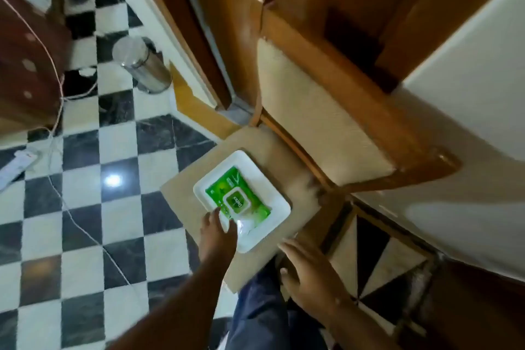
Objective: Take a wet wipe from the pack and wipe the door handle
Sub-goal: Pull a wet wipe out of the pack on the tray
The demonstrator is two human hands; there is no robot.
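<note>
A green wet wipe pack (238,200) with a closed lid lies in a white rectangular tray (272,193) on the seat of a wooden chair (335,99). My left hand (218,231) rests at the near left end of the pack, its fingers touching the pack and the tray's edge. My right hand (308,267) hovers with spread fingers over the seat's near right corner, apart from the tray and holding nothing. A brown wooden door (227,3) stands behind the chair; its handle is not in view.
The floor is black and white checkered tile (85,207). A steel pedal bin (142,65) stands near the door frame. A white power strip (17,165) and thin cables lie on the left. A white wall (468,79) runs along the right.
</note>
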